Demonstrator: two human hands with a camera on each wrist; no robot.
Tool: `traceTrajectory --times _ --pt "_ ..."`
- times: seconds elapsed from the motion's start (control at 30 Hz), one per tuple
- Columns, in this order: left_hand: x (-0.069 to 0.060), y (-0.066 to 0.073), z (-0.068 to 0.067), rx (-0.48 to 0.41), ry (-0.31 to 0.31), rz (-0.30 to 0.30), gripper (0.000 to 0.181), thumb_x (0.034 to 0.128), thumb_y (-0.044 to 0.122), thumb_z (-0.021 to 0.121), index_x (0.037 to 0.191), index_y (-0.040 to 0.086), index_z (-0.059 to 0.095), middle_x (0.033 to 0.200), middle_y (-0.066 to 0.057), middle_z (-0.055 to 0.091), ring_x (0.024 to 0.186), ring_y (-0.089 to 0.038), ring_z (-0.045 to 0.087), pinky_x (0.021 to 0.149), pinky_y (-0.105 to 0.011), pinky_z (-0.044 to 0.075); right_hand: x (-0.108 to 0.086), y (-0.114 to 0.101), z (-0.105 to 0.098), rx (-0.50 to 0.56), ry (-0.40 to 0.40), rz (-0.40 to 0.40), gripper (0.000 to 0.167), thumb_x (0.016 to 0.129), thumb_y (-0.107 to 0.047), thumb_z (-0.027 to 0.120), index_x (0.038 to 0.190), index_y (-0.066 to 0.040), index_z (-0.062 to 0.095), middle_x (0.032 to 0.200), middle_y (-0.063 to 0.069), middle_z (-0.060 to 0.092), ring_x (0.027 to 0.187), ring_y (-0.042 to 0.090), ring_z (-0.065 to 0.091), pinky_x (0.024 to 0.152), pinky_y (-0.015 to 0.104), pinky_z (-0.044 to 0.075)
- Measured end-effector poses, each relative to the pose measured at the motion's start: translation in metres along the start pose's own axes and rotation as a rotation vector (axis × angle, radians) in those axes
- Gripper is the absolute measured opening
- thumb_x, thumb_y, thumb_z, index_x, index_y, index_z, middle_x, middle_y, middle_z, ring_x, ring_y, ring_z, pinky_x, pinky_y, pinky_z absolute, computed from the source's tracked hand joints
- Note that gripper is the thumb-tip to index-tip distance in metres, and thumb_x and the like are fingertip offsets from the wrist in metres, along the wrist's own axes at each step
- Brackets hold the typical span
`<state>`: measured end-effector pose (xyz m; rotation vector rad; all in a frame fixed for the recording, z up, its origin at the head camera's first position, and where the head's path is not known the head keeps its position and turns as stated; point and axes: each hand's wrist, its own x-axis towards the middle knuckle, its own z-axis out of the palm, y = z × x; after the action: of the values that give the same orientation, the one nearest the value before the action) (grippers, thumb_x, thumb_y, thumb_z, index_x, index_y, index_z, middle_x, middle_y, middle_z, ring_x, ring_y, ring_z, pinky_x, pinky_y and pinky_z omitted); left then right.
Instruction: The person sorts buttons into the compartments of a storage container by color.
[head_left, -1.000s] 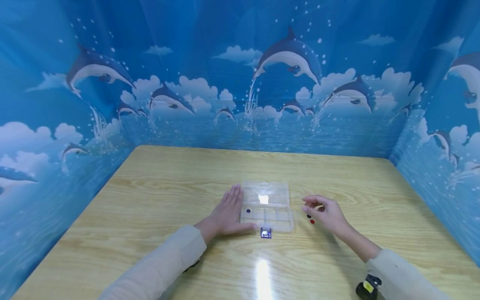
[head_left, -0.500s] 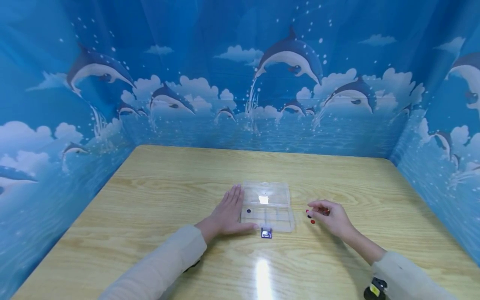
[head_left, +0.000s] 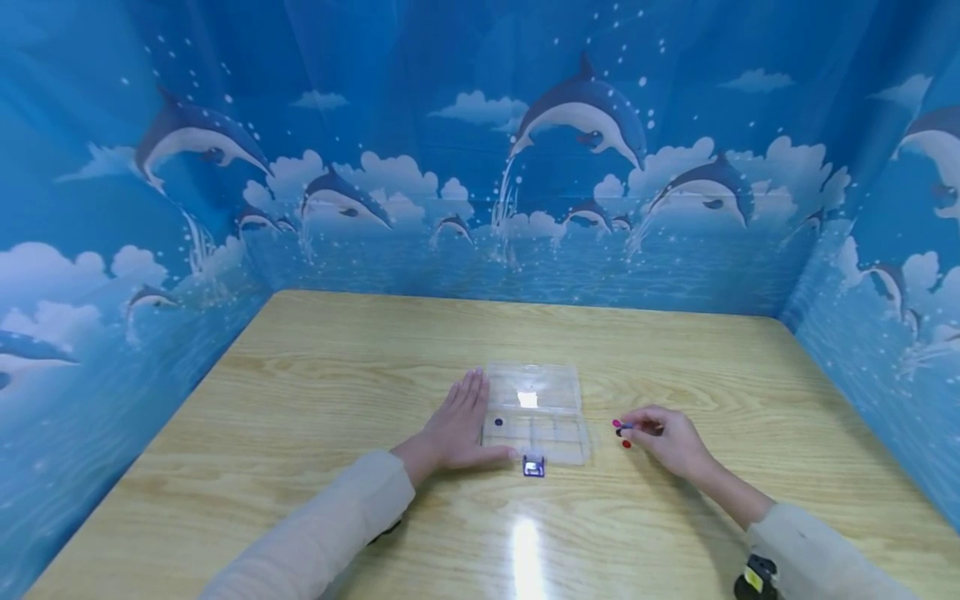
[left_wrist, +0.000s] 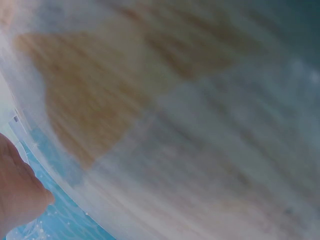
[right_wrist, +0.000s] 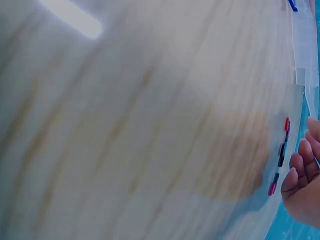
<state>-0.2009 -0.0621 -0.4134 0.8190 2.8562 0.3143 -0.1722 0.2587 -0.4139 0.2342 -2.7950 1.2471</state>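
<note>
My left hand lies flat with straight fingers against the left edge of an open clear plastic case, its thumb by the front edge. One dark round piece sits in a left compartment. Right of the case, my right hand has curled fingers, its tips at a small blue piece. Beside them are a pink piece, a dark piece and a red piece. The right wrist view shows small pieces beside the curled right hand; its palm is hidden.
A purple-blue clasp sticks out at the case's front edge. The case's clear lid lies back on the wooden table. A dolphin-print curtain encloses the back and sides.
My right hand has shifted slightly right and towards me. A pink piece and then a blue one have come into view by its fingertips. My left hand stays in place.
</note>
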Motion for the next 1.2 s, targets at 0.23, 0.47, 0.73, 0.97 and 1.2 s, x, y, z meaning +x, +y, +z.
traceTrajectory --times 0.23,0.47,0.73,0.97,1.2 --pt "-0.0003 -0.0005 -0.0005 -0.011 -0.003 -0.001 0.108 0.0807 0.073 0.043 0.147 -0.003 0.002 0.155 -0.019 -0.007 0.144 -0.031 -0.004 0.119 -0.042 0.006 -0.0001 0.0024 -0.0008 -0.035 -0.033 -0.018 0.012 0.081 -0.006 0.069 0.091 0.000 0.070 0.076 0.004 0.059 0.064 -0.001 0.045 0.054 0.018 0.041" --pt "0.0012 -0.0010 0.0008 -0.008 -0.011 -0.006 0.109 0.0807 0.072 0.043 0.147 -0.002 0.001 0.155 -0.019 -0.008 0.144 -0.030 -0.006 0.119 -0.042 0.006 0.0023 0.0037 0.0003 -0.084 -0.051 -0.050 0.009 0.081 -0.005 0.069 0.089 -0.001 0.071 0.072 0.000 0.057 0.063 -0.002 0.045 0.055 0.018 0.041" --pt "0.0025 -0.0022 0.0023 0.002 -0.011 -0.001 0.109 0.0807 0.073 0.042 0.147 -0.003 0.001 0.154 -0.019 -0.008 0.144 -0.031 -0.005 0.119 -0.042 0.006 0.0057 0.0071 0.0022 -0.111 -0.066 -0.057 0.009 0.082 -0.006 0.067 0.089 -0.001 0.070 0.070 0.000 0.056 0.062 0.000 0.042 0.053 0.019 0.039" --pt "0.0017 -0.0016 0.0015 0.007 -0.017 -0.007 0.109 0.0805 0.074 0.041 0.147 -0.002 0.000 0.155 -0.018 -0.009 0.144 -0.030 -0.006 0.119 -0.042 0.005 0.0079 0.0055 0.0038 -0.132 -0.067 -0.064 0.008 0.081 -0.005 0.068 0.088 0.000 0.070 0.070 0.001 0.056 0.061 0.000 0.041 0.053 0.019 0.038" --pt "0.0023 -0.0018 0.0015 0.014 -0.017 -0.009 0.109 0.0809 0.074 0.041 0.147 -0.002 0.000 0.155 -0.019 -0.008 0.144 -0.031 -0.006 0.119 -0.042 0.006 0.0082 0.0014 0.0038 -0.164 -0.063 -0.034 0.007 0.082 -0.004 0.067 0.087 0.000 0.069 0.074 0.002 0.058 0.062 0.004 0.043 0.053 0.019 0.039"
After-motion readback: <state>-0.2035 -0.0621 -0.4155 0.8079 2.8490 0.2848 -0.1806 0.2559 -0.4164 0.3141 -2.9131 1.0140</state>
